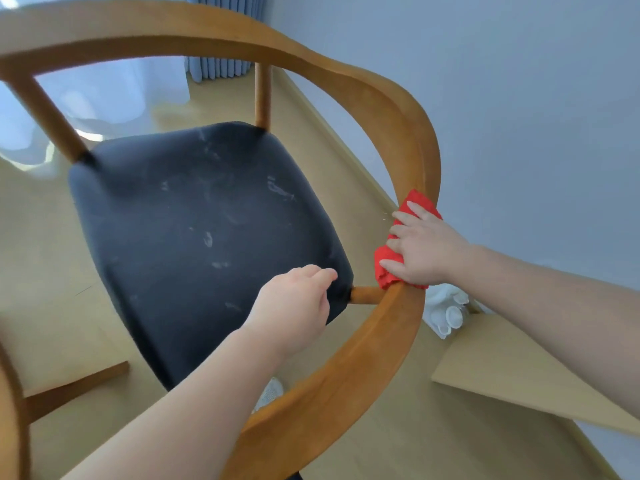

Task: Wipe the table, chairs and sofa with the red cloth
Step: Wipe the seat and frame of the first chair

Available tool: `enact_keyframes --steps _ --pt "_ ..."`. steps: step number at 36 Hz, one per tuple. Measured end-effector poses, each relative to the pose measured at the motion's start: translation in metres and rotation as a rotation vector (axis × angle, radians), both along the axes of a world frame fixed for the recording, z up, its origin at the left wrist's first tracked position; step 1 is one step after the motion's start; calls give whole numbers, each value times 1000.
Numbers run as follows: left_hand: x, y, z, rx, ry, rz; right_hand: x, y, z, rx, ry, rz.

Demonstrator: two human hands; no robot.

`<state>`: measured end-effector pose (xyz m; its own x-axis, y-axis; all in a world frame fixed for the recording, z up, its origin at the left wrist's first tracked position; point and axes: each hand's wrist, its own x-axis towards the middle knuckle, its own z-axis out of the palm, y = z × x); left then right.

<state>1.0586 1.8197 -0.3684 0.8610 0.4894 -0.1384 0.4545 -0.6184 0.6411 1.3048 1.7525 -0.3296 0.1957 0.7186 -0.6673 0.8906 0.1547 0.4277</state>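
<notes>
Head view: straight-fingered right hand (424, 249) presses red cloth (417, 199) on chair rail (408, 133); left hand (294, 303) hovers loose.

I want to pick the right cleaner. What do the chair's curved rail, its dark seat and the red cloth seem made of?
Curved rail: wood, by its grain and honey-brown tone, smooth satin finish. Dark seat: padded, probably leather or imitation; pale smears sit on a smooth surface. Red cloth: soft fabric, bunched under the right hand; fibre unclear.

The pale wooden floor (408, 431) carries the chair (194, 216) and a white bundle (446, 313).
</notes>
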Motion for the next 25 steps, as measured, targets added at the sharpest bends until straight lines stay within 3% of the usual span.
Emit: enact_keyframes --steps 6,17,25 --pt "-7 21 -1 15 39 -1 2 8 3 -29 -92 19" --pt "-10 62 -24 21 51 128 33 81 -17 -103 -496 203" --pt "-20 74 -42 -39 64 233 49 145 -10 -68 -543 389"
